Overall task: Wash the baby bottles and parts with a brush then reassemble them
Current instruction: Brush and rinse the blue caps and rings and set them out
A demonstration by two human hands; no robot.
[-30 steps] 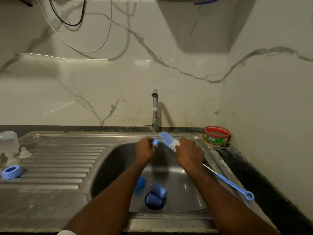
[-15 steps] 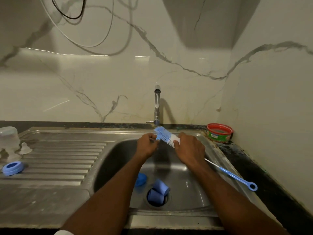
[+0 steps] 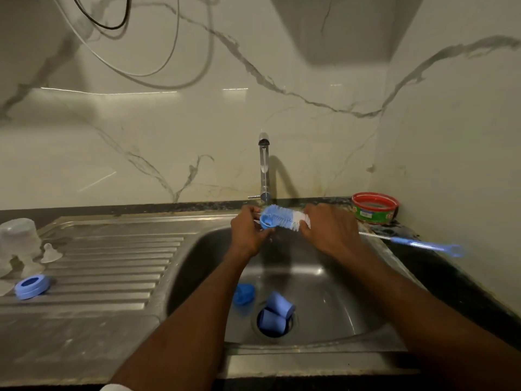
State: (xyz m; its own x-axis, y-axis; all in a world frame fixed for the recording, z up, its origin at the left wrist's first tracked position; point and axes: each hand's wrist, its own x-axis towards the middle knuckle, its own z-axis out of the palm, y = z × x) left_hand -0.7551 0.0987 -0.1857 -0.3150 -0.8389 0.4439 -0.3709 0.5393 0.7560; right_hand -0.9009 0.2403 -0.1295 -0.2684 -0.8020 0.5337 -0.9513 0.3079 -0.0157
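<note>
A person stood at a steel sink (image 3: 197, 249), both forearms reaching up from the bottom of the frame to meet at its far rim, just below the tap (image 3: 264, 167). The right hand (image 3: 328, 232) had its grip clamped around the bottle brush (image 3: 284, 220) near the base of the bristles. The brush's long axis ran nearly level across the frame, its thin handle trailing out to the right over the dark desk and its blue-and-white bristle head pointing left. The left hand (image 3: 248, 232) pinched a small blue ring-shaped part (image 3: 266, 220) right at the bristle tip, so the part lay directly left of the brush and touching it. The next stroke would likely be a push or twist along that level axis. In the basin's lower centre, two blue caps (image 3: 277, 311) sat over the drain with another blue piece (image 3: 244, 293) just beside them. At the left edge, on the ribbed drainboard, rested a clear bottle (image 3: 18, 235), a clear teat (image 3: 50, 252) and a blue collar (image 3: 32, 286). A red-rimmed tub (image 3: 375, 207) stood at the right.
</note>
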